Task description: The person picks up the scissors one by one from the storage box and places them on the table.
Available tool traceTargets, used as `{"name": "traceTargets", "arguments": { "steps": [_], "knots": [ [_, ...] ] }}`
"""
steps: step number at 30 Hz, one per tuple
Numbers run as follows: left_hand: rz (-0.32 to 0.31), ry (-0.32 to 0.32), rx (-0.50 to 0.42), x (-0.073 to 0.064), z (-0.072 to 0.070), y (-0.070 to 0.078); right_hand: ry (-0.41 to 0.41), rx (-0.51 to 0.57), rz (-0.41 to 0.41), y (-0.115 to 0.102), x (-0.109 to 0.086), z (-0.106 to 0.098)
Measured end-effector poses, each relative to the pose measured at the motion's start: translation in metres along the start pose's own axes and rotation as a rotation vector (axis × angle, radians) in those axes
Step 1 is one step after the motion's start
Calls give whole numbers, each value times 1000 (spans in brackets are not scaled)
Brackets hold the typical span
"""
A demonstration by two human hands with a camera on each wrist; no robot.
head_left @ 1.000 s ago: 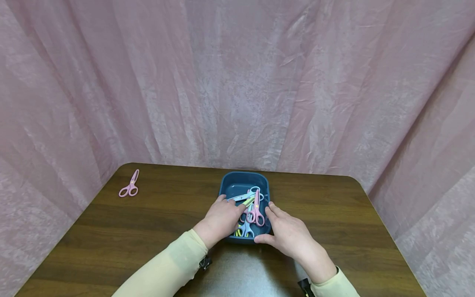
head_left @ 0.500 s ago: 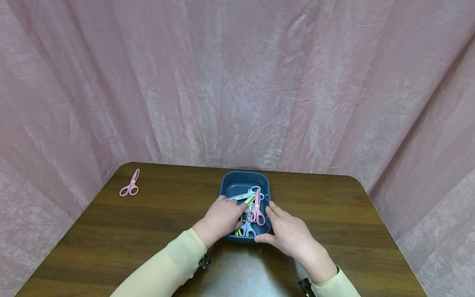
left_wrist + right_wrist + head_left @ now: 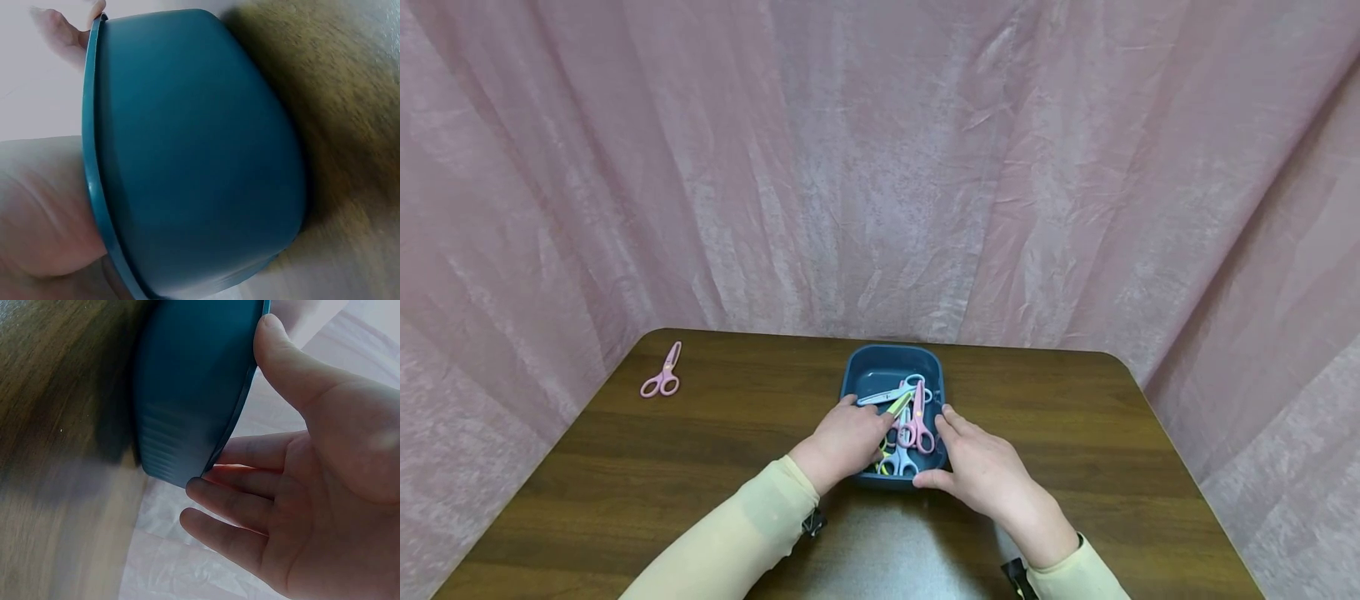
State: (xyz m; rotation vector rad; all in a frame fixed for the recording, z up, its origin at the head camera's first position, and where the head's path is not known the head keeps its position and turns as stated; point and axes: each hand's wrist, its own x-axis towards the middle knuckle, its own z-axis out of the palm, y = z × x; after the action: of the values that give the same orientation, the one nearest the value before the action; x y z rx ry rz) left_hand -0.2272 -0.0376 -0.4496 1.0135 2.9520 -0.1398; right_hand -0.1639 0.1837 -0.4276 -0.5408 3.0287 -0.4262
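A dark blue plastic bin (image 3: 887,356) sits on the wooden table, holding several scissors. My left hand (image 3: 844,437) reaches in over its left side, close to scissors with yellow-green blades (image 3: 900,405); most of its fingertips are hidden inside, so I cannot tell what they hold. My right hand (image 3: 988,471) rests against the bin's near right corner, thumb on the front rim and fingers along the right wall. Pink scissors (image 3: 918,417) lie on top of the pile. Light blue scissors (image 3: 883,396) cross behind them, and blue-handled scissors (image 3: 898,460) lie near the front wall.
A separate pair of pink scissors (image 3: 663,375) lies at the table's far left. The brown wooden table (image 3: 1045,392) ends at a back edge, behind which a pink curtain (image 3: 880,167) hangs.
The left fingers shift slightly among the scissors, and more of the light blue blade now shows. The right hand stays at the bin's corner.
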Motion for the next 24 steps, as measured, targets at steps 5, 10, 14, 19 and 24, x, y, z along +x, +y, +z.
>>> {"name": "traceTargets", "arguments": {
  "steps": [5,10,14,19,24],
  "knots": [
    [17,23,1,1,3,-2,0,0,-1,0,0,0],
    [34,90,11,-1,3,-3,-5,5,8,1,0,2],
    [43,131,20,-2,3,-3,-2,2,6,1,1,2],
    [42,173,51,-6,1,-1,-3,7,6,0,0,1],
    [24,212,59,-11,-2,0,5,3,0,0,-1,0]
  ]
}}
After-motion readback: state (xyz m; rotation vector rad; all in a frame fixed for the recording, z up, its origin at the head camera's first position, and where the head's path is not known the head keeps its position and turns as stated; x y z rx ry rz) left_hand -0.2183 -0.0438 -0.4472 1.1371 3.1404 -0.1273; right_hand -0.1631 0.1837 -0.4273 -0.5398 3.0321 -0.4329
